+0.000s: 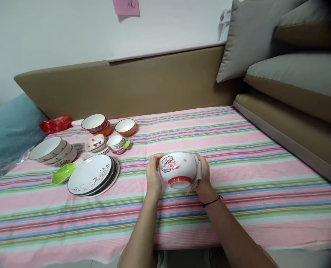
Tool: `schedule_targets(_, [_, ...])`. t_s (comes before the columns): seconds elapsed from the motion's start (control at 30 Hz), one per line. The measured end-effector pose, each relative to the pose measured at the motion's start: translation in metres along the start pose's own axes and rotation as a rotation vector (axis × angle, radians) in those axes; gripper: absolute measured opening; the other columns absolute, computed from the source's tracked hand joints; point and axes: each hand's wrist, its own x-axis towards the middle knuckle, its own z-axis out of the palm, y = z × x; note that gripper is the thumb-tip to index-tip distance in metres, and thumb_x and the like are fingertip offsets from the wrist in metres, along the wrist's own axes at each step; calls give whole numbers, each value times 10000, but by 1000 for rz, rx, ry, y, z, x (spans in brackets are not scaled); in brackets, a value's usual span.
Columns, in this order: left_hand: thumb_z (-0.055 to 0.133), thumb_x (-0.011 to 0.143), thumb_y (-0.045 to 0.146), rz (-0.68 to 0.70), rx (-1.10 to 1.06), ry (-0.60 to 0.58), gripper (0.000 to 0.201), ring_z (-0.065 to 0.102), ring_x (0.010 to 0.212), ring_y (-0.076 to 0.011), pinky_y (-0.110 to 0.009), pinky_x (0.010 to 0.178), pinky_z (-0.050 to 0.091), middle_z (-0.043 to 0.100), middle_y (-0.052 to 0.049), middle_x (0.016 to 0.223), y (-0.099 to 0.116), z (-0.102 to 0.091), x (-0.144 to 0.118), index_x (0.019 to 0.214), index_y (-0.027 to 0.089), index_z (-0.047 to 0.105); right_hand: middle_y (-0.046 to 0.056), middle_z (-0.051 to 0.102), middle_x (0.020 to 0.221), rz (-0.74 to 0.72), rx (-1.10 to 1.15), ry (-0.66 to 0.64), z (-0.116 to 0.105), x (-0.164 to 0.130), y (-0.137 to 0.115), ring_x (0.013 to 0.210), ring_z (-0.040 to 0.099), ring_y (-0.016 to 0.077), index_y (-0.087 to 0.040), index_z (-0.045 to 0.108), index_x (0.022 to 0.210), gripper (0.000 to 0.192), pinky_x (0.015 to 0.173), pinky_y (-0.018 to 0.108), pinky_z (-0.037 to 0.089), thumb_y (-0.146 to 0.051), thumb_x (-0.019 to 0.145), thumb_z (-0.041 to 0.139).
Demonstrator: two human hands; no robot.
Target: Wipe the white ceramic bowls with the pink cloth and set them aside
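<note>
Between half-curled hands (pixel 153 175) (pixel 205 173), white bowl (pixel 179 167)

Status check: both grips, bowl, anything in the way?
Left grip and right grip on white bowl. Bowl tilted, red foot toward camera. Cloth at right grip. Plate stack off left, not touching.

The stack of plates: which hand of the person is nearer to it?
Left. The left hand is right of the stack of plates, on the left side of the bowl; the right hand, with a cloth, is farther right, on its other side.
</note>
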Motion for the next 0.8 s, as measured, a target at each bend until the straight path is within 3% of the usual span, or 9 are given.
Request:
schedule_targets(0.07, [446, 817, 628, -63, 76, -5, 537, 558, 643, -149, -249, 613, 422, 620, -41, 653, -2, -3, -3, 671, 156, 655, -57, 386, 489, -28, -115, 27, 1, 0, 1, 438, 370, 104, -226, 370, 554, 299, 432, 257, 349, -402, 729, 537])
schedule_targets(0.17, [506, 784, 623, -157, 101, 97, 515, 392, 447, -95, -222, 454, 309, 437, 26, 470, -9, -4, -7, 528, 176, 503, -69, 319, 470, -160, -342, 22, 3, -4, 3, 437, 303, 94, -226, 352, 526, 363, 418, 252, 272, -430, 755, 549])
schedule_targets(0.27, [554, 760, 592, -234, 0, 205, 502, 261, 394, -64, -207, 405, 227, 293, 74, 444, -13, 1, -8, 515, 197, 363, -52, 386, 503, -299, -489, 19, 6, -11, 2, 483, 361, 116, -221, 415, 556, 351, 459, 262, 309, -447, 815, 485])
schedule_targets(0.4, [566, 758, 524, -255, -132, 357, 445, 288, 412, -67, -210, 415, 259, 314, 74, 470, -10, 13, -11, 530, 201, 361, 55, 634, 896, -700, -765, 22, 10, -22, 3, 842, 569, 204, -199, 617, 922, 288, 732, 338, 455, -368, 888, 387])
schedule_targets(0.47, [555, 774, 493, -206, -47, 388, 442, 284, 418, -72, -220, 416, 245, 309, 67, 461, -9, 18, -15, 508, 202, 357, 92, 626, 1081, -943, -949, -9, 13, -28, 6, 1020, 550, 237, -194, 592, 1088, 304, 889, 404, 428, -319, 886, 403])
schedule_targets(0.57, [573, 782, 450, -57, 163, 316, 466, 284, 451, -77, -233, 433, 227, 308, 53, 468, -12, 19, -19, 470, 199, 335, 86, 635, 1120, -1155, -1203, -127, 16, -34, 9, 1074, 536, 254, -203, 586, 1116, 299, 1003, 465, 352, -268, 846, 474])
schedule_targets(0.63, [579, 786, 435, -13, 225, 271, 466, 295, 470, -79, -234, 447, 236, 322, 47, 481, -14, 18, -20, 467, 195, 337, 67, 661, 1059, -1183, -1283, -183, 18, -35, 8, 1027, 554, 251, -214, 610, 1064, 265, 1006, 472, 342, -257, 825, 503])
schedule_targets(0.7, [563, 793, 443, -52, 193, 279, 458, 278, 450, -78, -235, 436, 228, 305, 54, 460, -14, 16, -19, 475, 199, 341, 59, 670, 1005, -1146, -1233, -174, 17, -34, 5, 981, 562, 243, -218, 631, 1014, 234, 973, 454, 365, -266, 833, 491])
schedule_targets(0.8, [575, 775, 445, -129, 20, 315, 460, 243, 402, -65, -226, 410, 206, 259, 74, 428, -10, 15, -15, 478, 205, 319, 57, 662, 949, -896, -912, -62, 13, -27, 0, 921, 577, 226, -215, 645, 953, 258, 866, 396, 429, -326, 874, 425])
